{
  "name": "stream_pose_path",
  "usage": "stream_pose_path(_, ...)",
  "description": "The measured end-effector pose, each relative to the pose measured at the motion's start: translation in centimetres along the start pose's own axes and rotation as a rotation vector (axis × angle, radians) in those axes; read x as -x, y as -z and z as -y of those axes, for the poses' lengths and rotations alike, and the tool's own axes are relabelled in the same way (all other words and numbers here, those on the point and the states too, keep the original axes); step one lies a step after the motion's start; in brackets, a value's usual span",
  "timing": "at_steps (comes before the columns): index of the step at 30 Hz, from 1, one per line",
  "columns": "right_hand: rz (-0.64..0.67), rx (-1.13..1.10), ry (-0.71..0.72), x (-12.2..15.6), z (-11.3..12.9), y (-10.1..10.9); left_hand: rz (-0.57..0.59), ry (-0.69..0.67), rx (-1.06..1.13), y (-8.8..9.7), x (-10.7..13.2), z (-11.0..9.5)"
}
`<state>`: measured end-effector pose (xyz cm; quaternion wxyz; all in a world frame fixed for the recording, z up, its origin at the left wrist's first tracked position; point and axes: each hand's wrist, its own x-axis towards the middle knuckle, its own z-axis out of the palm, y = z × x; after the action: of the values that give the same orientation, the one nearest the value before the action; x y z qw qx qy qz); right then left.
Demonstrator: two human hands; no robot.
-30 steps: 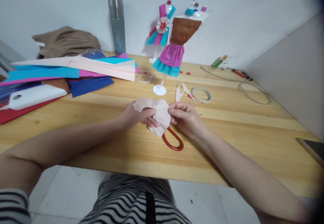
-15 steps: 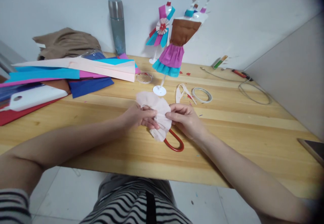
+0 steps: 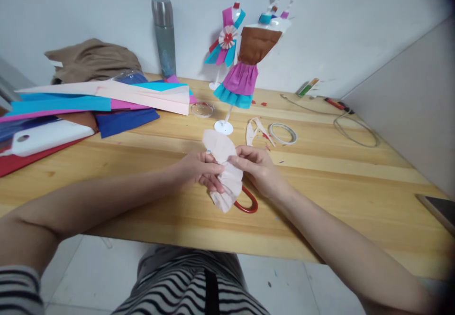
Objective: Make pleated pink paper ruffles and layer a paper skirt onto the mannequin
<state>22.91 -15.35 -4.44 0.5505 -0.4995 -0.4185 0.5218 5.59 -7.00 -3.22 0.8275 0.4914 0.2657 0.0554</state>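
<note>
A pale pink strip of crepe paper (image 3: pixel 230 177), ruffled and fanned along its edge, is held above the table between my two hands. My left hand (image 3: pixel 199 169) pinches its gathered inner edge, thumb on top and fingers beneath. From the other side my right hand (image 3: pixel 258 165) grips the ruffle between thumb and fingers near its middle. Below the paper a red looped handle (image 3: pixel 251 203) lies on the table; the rest of that tool is hidden.
A small dress form in a brown, magenta and teal paper dress (image 3: pixel 241 78) stands ahead. Nearby lie a tape roll (image 3: pixel 283 134), pink paper scraps (image 3: pixel 259 130) and a cable (image 3: pixel 355 134). Coloured paper sheets (image 3: pixel 142 97) are piled left, before a steel flask (image 3: pixel 165 40).
The ruffled paper has turned between my hands; its upper end has swung right and its lower end has dropped slightly. Both hands keep their hold.
</note>
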Motion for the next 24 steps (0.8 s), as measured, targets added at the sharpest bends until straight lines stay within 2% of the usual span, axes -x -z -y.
stream_pose_path(3, -0.052, -0.039, -0.053, 0.1, 0.2, -0.2, -0.001, -0.002, -0.070, -0.1, 0.0, 0.0)
stream_pose_path(6, 0.026, -0.068, -0.105, 0.2, 0.4, -0.2, -0.012, 0.008, -0.160, -0.3, 0.1, -0.1)
stream_pose_path(9, 0.128, -0.089, -0.114, 0.4, 0.2, -0.5, -0.099, 0.000, -0.243, -0.6, 0.2, -0.2)
stream_pose_path(14, 0.101, -0.099, -0.086, 0.5, -0.8, -0.9, -0.180, 0.010, -0.276, -1.4, 0.6, -0.6)
stream_pose_path(17, 0.070, -0.099, -0.094, 0.4, -1.1, -0.9, -0.180, 0.024, -0.272, -1.4, 0.6, -0.6)
stream_pose_path(24, 0.033, -0.071, -0.088, 0.4, -0.8, -1.1, -0.097, 0.001, -0.256, -0.8, 0.4, -0.4)
